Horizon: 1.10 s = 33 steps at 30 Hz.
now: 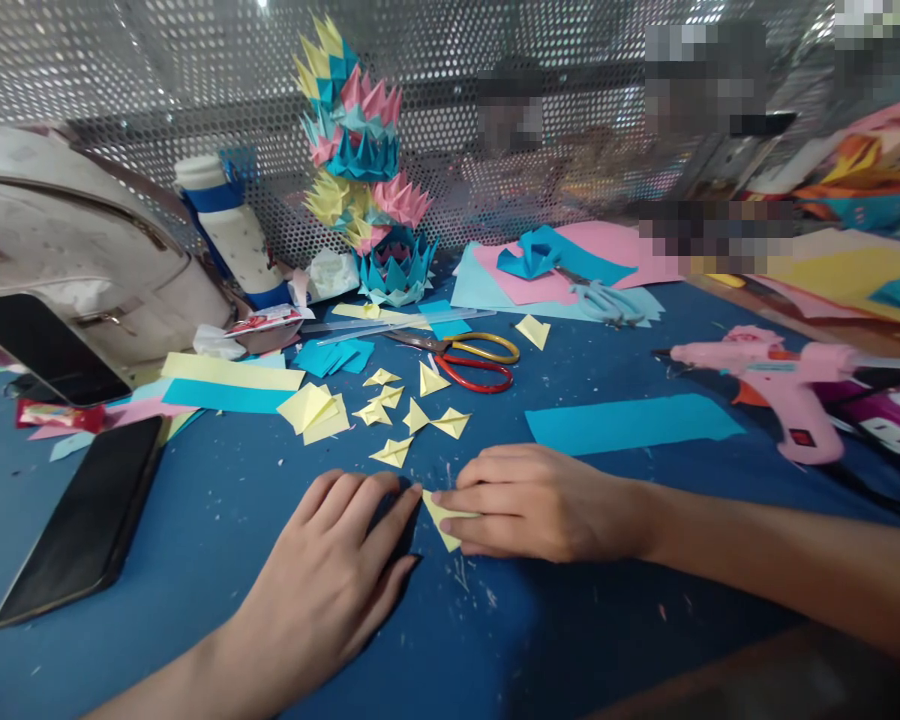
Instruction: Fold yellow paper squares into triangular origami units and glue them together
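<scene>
A small folded piece of yellow paper [444, 527] lies on the blue table between my hands. The fingers of my right hand [529, 503] are pressed together over its right side and hold it down. My left hand [337, 560] rests on the table just left of the paper, its fingers apart and the index fingertip at the paper's upper left corner. Beyond my hands lie several folded yellow pieces [392, 452] and a stack of yellow squares [315, 412]. Red-and-yellow-handled scissors [480, 362] lie behind them. A blue strip [630, 424] is beyond my right hand.
At the right lies a pink glue gun [780, 385] with its cable. Two dark phones, one flat [86, 525], a bag [67, 240] and a bottle [232, 230] are at the left. A tall folded-paper tower [367, 160] stands at the back near coloured sheets [607, 250].
</scene>
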Each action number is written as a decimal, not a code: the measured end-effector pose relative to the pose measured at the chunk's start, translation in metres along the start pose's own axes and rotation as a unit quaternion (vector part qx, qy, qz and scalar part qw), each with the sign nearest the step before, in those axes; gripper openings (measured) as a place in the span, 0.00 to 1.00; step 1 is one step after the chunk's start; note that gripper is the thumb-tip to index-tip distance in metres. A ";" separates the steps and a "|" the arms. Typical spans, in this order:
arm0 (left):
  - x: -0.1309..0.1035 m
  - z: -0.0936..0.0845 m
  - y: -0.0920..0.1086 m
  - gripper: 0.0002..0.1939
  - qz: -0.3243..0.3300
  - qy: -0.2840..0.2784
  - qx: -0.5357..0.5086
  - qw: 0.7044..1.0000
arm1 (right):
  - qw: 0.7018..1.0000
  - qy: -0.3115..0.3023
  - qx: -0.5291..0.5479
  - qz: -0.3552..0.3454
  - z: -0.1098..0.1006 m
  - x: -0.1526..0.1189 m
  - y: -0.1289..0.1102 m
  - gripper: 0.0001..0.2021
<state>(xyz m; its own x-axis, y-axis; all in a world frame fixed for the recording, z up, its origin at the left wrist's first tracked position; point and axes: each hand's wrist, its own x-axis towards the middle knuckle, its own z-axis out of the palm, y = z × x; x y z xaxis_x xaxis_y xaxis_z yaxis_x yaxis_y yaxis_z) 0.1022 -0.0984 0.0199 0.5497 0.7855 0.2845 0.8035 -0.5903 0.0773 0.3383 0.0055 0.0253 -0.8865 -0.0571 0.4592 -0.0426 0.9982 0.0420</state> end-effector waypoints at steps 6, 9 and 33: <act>-0.002 -0.001 0.001 0.17 0.019 0.052 -0.006 0.998 | 1.000 -0.016 -0.007 -0.010 -0.001 -0.002 0.001 0.10; -0.002 0.000 0.001 0.17 0.067 0.053 -0.020 0.996 | 1.000 -0.017 0.007 -0.012 -0.001 -0.001 0.002 0.10; -0.003 -0.003 -0.003 0.20 0.092 0.004 -0.062 0.994 | 0.999 -0.035 0.011 -0.007 -0.003 -0.001 -0.001 0.11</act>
<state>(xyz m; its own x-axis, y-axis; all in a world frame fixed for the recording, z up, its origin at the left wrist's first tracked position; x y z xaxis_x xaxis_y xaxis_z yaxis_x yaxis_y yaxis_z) 0.0973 -0.0995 0.0219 0.6827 0.6611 0.3114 0.6547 -0.7426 0.1412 0.3409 0.0048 0.0269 -0.9162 -0.0697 0.3947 -0.0638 0.9976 0.0281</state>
